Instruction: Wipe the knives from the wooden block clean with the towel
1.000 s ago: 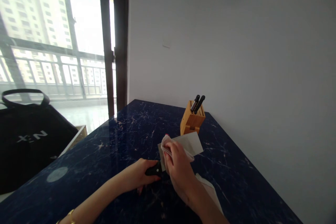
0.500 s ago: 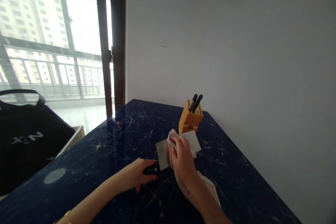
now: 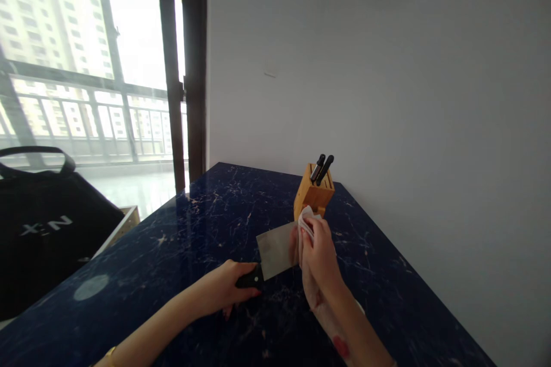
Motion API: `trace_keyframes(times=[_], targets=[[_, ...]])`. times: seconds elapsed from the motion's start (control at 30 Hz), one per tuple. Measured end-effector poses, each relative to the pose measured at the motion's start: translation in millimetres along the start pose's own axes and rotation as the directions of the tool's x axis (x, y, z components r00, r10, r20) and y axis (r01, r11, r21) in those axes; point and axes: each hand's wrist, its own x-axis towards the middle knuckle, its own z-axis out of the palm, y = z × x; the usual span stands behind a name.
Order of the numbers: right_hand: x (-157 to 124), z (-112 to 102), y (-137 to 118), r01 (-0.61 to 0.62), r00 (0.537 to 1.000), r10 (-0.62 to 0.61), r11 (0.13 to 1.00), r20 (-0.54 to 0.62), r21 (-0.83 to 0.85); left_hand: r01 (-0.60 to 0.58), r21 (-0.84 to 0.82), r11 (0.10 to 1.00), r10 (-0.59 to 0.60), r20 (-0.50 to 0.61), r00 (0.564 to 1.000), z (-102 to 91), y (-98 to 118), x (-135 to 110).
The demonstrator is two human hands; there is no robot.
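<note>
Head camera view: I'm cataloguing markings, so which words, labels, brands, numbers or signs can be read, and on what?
"X" and "N": white letters on the black looped-handle bag; the mark between them is too blurred to read.
None legible on the silver rectangular cleaver blade or the tan wooden knife block.

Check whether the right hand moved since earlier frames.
Yes: the right hand moved rightward along the blade, from front-left of the knife block to in front of it.

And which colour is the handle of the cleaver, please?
The cleaver handle is black; the head view shows it best.
</note>
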Motion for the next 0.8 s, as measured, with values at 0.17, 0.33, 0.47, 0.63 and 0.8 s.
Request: trace_keyframes(times=[0.17, 0.33, 0.47, 0.63, 0.8], targets=[[5.8, -7.6, 17.2, -0.081, 0.992, 0.076, 0.996, -0.101, -0.048, 0.004, 0.010, 1.000, -0.004, 0.010, 1.000, 1.5, -4.8, 2.0], [-0.2, -2.4, 7.4, -0.109, 0.993, 0.108, 0.994, -0.040, -0.022, 0.009, 0.000, 1.000, -0.009, -0.005, 1.000, 1.6, -4.6, 3.1], [-16.4, 15.6, -32.5, -0.014, 0.983, 0.002, 0.998, 0.183, 0.061, 0.014, -0.040, 0.999, -0.014, -0.003, 1.000, 1.0, -4.3, 2.0], [-17.8, 16.1, -43.7, 0.001, 0.965, -0.019, 0.998, 0.263, 0.067, 0.013, -0.031, 0.999, -0.012, 0.005, 1.000, 0.5, -4.8, 0.7], [-11.4, 10.9, -30.5, -0.058, 0.992, 0.054, 0.998, 0.118, 0.029, 0.009, -0.017, 1.000, -0.008, 0.018, 1.000, 0.7, -3.9, 0.6]])
